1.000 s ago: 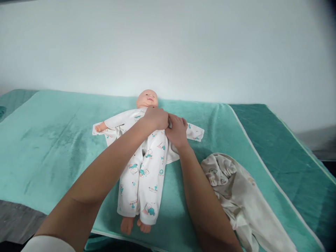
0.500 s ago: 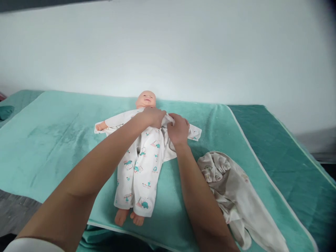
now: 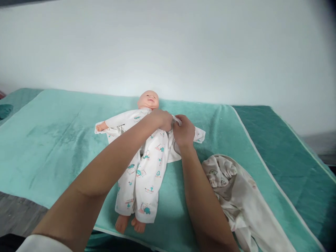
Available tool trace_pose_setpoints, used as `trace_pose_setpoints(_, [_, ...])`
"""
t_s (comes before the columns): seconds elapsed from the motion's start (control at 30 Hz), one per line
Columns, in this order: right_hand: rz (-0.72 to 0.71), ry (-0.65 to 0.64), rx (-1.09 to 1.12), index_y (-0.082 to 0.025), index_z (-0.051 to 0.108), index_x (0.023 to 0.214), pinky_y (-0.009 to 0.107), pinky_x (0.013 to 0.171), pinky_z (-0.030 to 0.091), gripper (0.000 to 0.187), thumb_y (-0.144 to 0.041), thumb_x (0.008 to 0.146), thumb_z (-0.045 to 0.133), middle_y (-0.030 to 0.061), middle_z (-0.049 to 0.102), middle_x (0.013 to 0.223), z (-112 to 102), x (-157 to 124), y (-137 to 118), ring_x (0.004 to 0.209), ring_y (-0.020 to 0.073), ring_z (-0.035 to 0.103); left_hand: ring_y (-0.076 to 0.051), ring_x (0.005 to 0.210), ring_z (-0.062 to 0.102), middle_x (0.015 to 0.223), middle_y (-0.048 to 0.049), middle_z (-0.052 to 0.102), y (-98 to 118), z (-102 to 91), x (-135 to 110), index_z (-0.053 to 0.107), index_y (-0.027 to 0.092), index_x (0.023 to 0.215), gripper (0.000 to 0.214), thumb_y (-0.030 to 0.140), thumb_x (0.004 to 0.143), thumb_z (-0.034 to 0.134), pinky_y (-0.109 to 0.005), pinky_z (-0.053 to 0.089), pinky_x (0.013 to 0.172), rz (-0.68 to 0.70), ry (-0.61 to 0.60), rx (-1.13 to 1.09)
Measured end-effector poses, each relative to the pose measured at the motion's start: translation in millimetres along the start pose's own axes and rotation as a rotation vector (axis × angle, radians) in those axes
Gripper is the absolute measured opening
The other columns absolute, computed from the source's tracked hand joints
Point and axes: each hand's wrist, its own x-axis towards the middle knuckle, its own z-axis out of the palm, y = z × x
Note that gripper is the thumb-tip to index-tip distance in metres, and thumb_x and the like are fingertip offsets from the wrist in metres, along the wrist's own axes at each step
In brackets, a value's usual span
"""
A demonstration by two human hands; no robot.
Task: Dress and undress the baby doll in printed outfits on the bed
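Observation:
A baby doll (image 3: pixel 148 99) lies on its back on a light teal towel (image 3: pixel 57 140), dressed in a white romper (image 3: pixel 147 168) printed with small teal and pink animals. My left hand (image 3: pixel 160 120) is closed on the romper's fabric at the doll's chest. Right beside it, my right hand (image 3: pixel 183 132) is closed too, pinching the romper's open front flap near the doll's shoulder. The doll's bare feet (image 3: pixel 130 224) poke out at the near edge of the towel.
A crumpled beige printed garment (image 3: pixel 236 196) lies on the towel to the right of my right forearm. The towel covers a darker teal bed (image 3: pixel 288 154) against a white wall (image 3: pixel 168 45). The bed's near edge runs just below the doll's feet.
Both hands stay on the romper at the doll's chest. My right hand has lifted slightly, pulling the flap up. The view has shifted a little.

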Motion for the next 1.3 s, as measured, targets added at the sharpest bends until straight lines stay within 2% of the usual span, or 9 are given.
trace_pose_setpoints(0.1, [0.0, -0.004, 0.014, -0.019, 0.07, 0.117, 0.051, 0.103, 0.048, 0.041, -0.022, 0.084, 0.046, 0.0118, 0.074, 0.118, 0.2, 0.0, 1.6, 0.111, 0.0333, 0.066, -0.034, 0.11, 0.071, 0.13, -0.0174, 0.071, -1.1, 5.2, 3.6, 0.074, 0.018, 0.126, 0.046, 0.034, 0.084, 0.063, -0.045, 0.055, 0.098, 0.018, 0.027, -0.027])
trace_pose_setpoints(0.3, [-0.024, 0.014, 0.026, -0.019, 0.072, 0.115, 0.048, 0.101, 0.05, 0.039, -0.024, 0.086, 0.046, 0.0115, 0.075, 0.116, 0.2, -0.2, 0.8, 0.11, 0.0323, 0.067, -0.036, 0.131, 0.061, 0.141, -0.0204, 0.064, 14.3, 26.1, 12.7, 0.066, 0.011, 0.137, 0.043, 0.018, 0.098, 0.048, -0.051, 0.046, 0.109, -0.061, 0.209, 0.027])
trace_pose_setpoints(0.43, [0.015, 0.012, 0.088, -0.019, 0.074, 0.111, 0.045, 0.095, 0.051, 0.04, -0.021, 0.083, 0.045, 0.0109, 0.076, 0.111, -6.1, 1.2, 0.0, 0.104, 0.0314, 0.068, -0.036, 0.131, 0.059, 0.138, -0.0202, 0.065, 16.4, 23.4, 5.1, 0.063, 0.011, 0.139, 0.044, 0.013, 0.098, 0.047, -0.049, 0.045, 0.106, -0.059, 0.257, 0.013])
trace_pose_setpoints(0.57, [0.063, 0.066, 0.143, -0.019, 0.076, 0.103, 0.04, 0.086, 0.051, 0.041, -0.02, 0.077, 0.045, 0.0079, 0.076, 0.097, -13.4, 3.6, 5.6, 0.092, 0.0288, 0.069, -0.034, 0.128, 0.06, 0.131, -0.018, 0.066, -4.8, 9.9, -12.1, 0.064, 0.014, 0.136, 0.044, 0.007, 0.095, 0.05, -0.043, 0.048, 0.098, -0.081, 0.346, 0.054])
trace_pose_setpoints(0.8, [0.179, 0.006, 0.274, -0.018, 0.077, 0.094, 0.032, 0.067, 0.046, 0.04, -0.023, 0.066, 0.048, 0.0064, 0.075, 0.085, -23.0, 10.4, 18.4, 0.075, 0.0228, 0.065, -0.032, 0.113, 0.065, 0.121, -0.0156, 0.067, -43.1, 4.1, -41.0, 0.063, 0.014, 0.13, 0.047, 0.001, 0.089, 0.047, -0.038, 0.049, 0.079, -0.156, 0.442, 0.089])
trace_pose_setpoints(0.93, [0.236, 0.003, 0.399, -0.017, 0.073, 0.086, 0.034, 0.075, 0.05, 0.031, -0.022, 0.063, 0.054, 0.0062, 0.074, 0.085, -22.7, 14.3, 21.3, 0.078, 0.0226, 0.065, -0.031, 0.109, 0.065, 0.12, -0.0145, 0.067, -47.7, 4.1, -52.6, 0.061, 0.015, 0.132, 0.047, 0.003, 0.089, 0.047, -0.037, 0.048, 0.078, -0.186, 0.498, 0.069])
trace_pose_setpoints(1.13, [0.355, 0.043, 1.121, -0.021, 0.064, 0.099, 0.029, 0.08, 0.056, 0.044, -0.017, 0.055, 0.058, 0.0042, 0.072, 0.114, -28.1, 16.5, 23.5, 0.105, 0.0198, 0.07, -0.031, 0.117, 0.064, 0.123, -0.0144, 0.067, -36.7, 16.6, -37.7, 0.062, 0.016, 0.131, 0.045, 0.004, 0.091, 0.045, -0.04, 0.049, 0.089, -0.151, 0.44, 0.011])
trace_pose_setpoints(1.23, [0.414, 0.152, 1.156, -0.022, 0.062, 0.099, 0.031, 0.086, 0.058, 0.044, -0.015, 0.056, 0.055, 0.0048, 0.072, 0.116, -29.8, 17.0, 25.6, 0.108, 0.0183, 0.071, -0.031, 0.119, 0.064, 0.126, -0.0134, 0.068, -28.0, 30.1, -34.6, 0.065, 0.015, 0.128, 0.043, 0.004, 0.092, 0.044, -0.045, 0.05, 0.096, -0.121, 0.411, -0.044])
trace_pose_setpoints(1.3, [0.357, 0.215, 1.029, -0.02, 0.063, 0.095, 0.035, 0.09, 0.058, 0.039, -0.016, 0.058, 0.053, 0.006, 0.073, 0.109, -25.9, 15.9, 23.8, 0.104, 0.0193, 0.071, -0.031, 0.119, 0.065, 0.124, -0.0117, 0.07, -27.4, 41.4, -44.2, 0.067, 0.015, 0.124, 0.038, 0.007, 0.095, 0.043, -0.047, 0.049, 0.101, -0.115, 0.501, -0.114])
